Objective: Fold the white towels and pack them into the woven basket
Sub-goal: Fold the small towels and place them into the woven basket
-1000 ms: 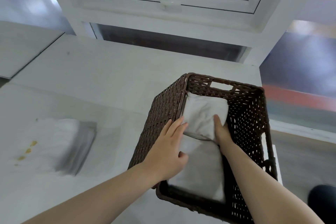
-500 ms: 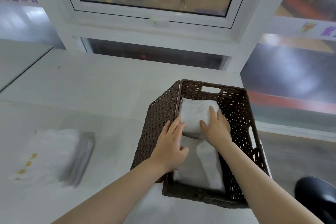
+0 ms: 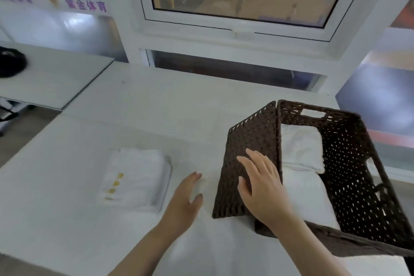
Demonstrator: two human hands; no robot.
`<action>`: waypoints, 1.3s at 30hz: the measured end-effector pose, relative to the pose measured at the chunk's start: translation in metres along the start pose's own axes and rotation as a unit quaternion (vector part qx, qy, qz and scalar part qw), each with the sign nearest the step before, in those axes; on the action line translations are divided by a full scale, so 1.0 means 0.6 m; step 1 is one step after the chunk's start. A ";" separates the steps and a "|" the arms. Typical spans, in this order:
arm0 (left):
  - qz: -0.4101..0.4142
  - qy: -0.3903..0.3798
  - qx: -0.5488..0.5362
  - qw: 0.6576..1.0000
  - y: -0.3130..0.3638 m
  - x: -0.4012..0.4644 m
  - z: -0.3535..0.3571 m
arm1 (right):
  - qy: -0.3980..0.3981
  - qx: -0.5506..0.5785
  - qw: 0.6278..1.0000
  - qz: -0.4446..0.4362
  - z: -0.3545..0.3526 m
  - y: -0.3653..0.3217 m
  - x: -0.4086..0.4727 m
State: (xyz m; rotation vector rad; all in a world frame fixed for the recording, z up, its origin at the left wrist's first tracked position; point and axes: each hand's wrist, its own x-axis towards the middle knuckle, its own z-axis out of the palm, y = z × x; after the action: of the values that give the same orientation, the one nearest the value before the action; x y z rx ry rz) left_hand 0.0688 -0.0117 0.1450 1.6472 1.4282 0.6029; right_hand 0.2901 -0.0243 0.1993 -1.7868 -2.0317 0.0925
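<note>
You see the dark brown woven basket (image 3: 253, 159) at 3 o'clock, two folded white towels (image 3: 301, 148) inside; a folded towel stack (image 3: 134, 178) lies at 9 o'clock.

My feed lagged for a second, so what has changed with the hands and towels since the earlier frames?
Both hands have come out of the woven basket. The right hand let go of the far folded towel and is now in front of the basket's left wall, fingers spread. The left hand is above the table, open, near the towel stack. Both packed towels and the stack lie as before.
</note>
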 end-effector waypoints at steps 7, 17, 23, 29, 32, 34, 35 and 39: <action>-0.030 0.107 0.069 0.991 -0.157 -0.037 -0.187 | -0.167 0.021 0.984 -0.052 0.150 -0.153 -0.004; -0.037 0.051 0.092 0.994 -0.285 -0.038 -0.286 | -0.275 0.151 0.945 0.090 0.279 -0.297 0.033; -0.042 0.029 0.009 0.999 -0.299 -0.035 -0.287 | -0.243 0.280 0.909 0.191 0.315 -0.339 0.033; -0.038 -0.011 0.039 0.998 -0.328 -0.035 -0.297 | -0.137 0.394 0.842 0.341 0.320 -0.348 0.058; -0.038 -0.012 0.036 0.999 -0.330 -0.034 -0.298 | -0.151 0.430 0.794 0.401 0.313 -0.352 0.064; -0.039 -0.010 0.035 0.999 -0.332 -0.033 -0.299 | -0.169 0.441 0.777 0.416 0.308 -0.354 0.071; -0.043 -0.009 0.033 0.999 -0.333 -0.032 -0.300 | -0.177 0.438 0.774 0.421 0.307 -0.356 0.076; -0.065 -0.003 -0.046 0.997 -0.327 -0.027 -0.312 | -0.201 0.437 0.770 0.420 0.300 -0.368 0.103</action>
State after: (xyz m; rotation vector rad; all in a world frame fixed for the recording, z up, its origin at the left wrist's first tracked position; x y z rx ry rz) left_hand -0.1927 0.0230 0.0810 1.4704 1.4686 0.5800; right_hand 0.0154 0.0395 0.1255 -1.8790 -0.8603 1.5118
